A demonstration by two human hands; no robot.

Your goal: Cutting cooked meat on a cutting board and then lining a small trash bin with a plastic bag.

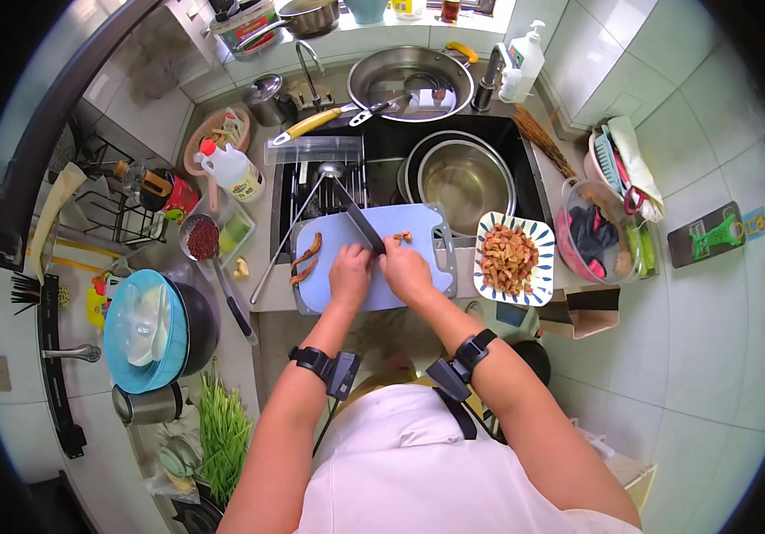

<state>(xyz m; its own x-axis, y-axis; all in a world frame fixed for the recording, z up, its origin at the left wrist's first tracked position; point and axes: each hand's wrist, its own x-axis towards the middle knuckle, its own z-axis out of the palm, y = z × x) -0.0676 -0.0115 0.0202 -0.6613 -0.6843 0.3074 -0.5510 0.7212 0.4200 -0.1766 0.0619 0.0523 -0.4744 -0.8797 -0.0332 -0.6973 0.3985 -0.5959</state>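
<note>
A blue plastic cutting board (389,287) lies over the near edge of the sink. My right hand (406,267) is closed on the handle of a kitchen knife (364,225), whose dark blade points up and to the left over the board. At the left of the blade, my left hand (350,270) rests on the board with its fingers bent; what lies beneath them is hidden. A few chopped bits (404,236) sit just beyond my right hand. Strips of brown meat (307,257) lie at the board's left edge. To the right, a patterned square dish (543,257) holds many chopped pieces.
Steel bowls (466,183) stand in the black sink, below a large frying pan (416,55). A long ladle (289,233) leans past the board's left side. Further left are a white jug (232,170), a ladle of red beans (203,240) and green stalks (220,434). A clear tub (599,233) stands right.
</note>
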